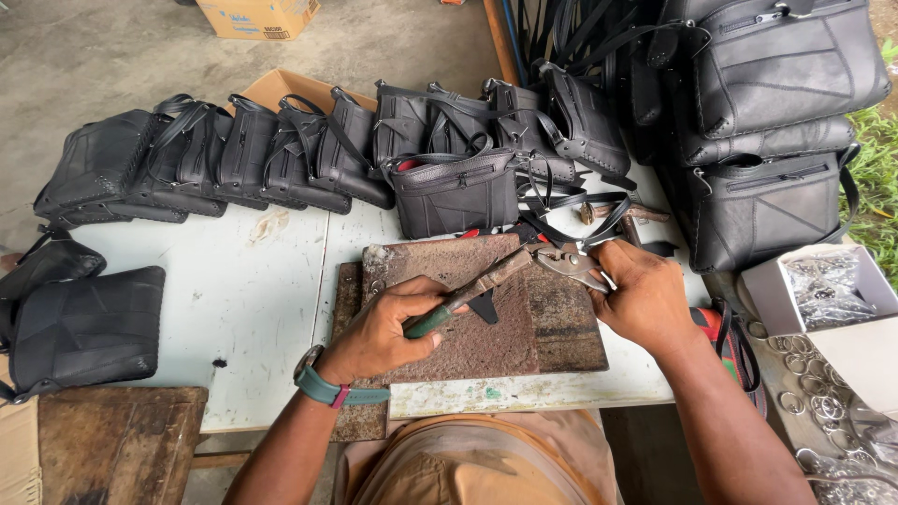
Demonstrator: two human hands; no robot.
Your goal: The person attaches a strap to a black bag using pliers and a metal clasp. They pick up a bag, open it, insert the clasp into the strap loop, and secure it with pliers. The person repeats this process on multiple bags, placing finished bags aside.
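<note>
My left hand [388,329] is wrapped tight around the green handles of the pliers [505,276], a narrow, squeezing grip, so the tool's nose can bite down at the far end. The pliers lie slanted across the rusty metal plate [486,346], handles toward me and to the left, nose up and to the right. My right hand [645,295] meets that nose: its grip is closed on the small piece at the end of a black strap [599,220], fingers pinched in close, though I cannot tell exactly what the piece is because my fingers and the tool cover it. I judge the hands are set this way so one steadies the part while the other supplies the force, and the heavy plate gives a hard base right in front of me.

The plate rests on a white desk [253,309], scuffed and stained. A row of black leather bags [281,154] leans along its far edge, one bag [454,192] stands just behind the plate, and a taller stack of bags [776,103] rises at the right. A white box of metal rings [823,290] sits to my right, with loose rings [809,374] beside it. Beyond the desk is a bare concrete floor [112,56] with a cardboard box [257,17]; grass shows at the far right
</note>
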